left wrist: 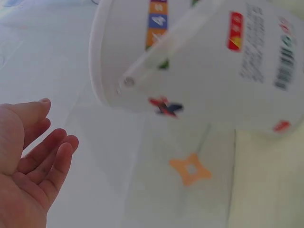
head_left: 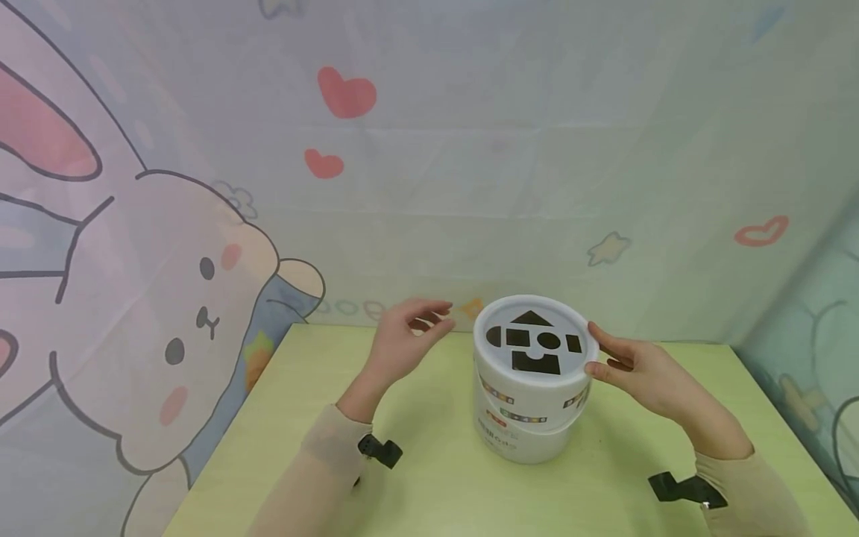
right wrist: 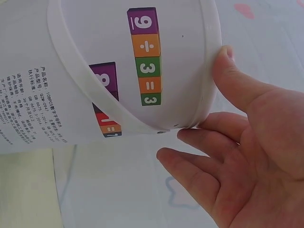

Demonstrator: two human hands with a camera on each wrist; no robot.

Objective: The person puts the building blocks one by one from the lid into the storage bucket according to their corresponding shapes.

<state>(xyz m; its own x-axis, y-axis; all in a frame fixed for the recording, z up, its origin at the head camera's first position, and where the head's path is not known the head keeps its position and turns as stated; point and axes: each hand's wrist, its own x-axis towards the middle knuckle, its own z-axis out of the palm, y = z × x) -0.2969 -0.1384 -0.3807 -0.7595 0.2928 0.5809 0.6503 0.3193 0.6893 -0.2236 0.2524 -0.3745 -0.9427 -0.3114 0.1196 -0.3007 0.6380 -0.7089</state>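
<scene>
A white round bucket (head_left: 526,440) stands upright on the table, printed with rows of coloured number blocks. Its white lid (head_left: 570,298) has dark cut-outs in several shapes, including a triangle, a circle and a square. My right hand (head_left: 661,380) is at the lid's right side, thumb and fingertips touching the rim. In the right wrist view, the thumb (right wrist: 247,83) lies against the lid's edge. To the left of the bucket my left hand (head_left: 403,335) is raised, apart from it, fingers loosely bent and holding nothing. A white carry handle (left wrist: 175,42) slants across the bucket's side.
The light green table (head_left: 429,485) meets a cloth backdrop (head_left: 470,186) printed with hearts, stars and a large rabbit. Each sleeve carries a black wrist strap (head_left: 687,490). A dark cable (head_left: 839,447) hangs past the table's right edge.
</scene>
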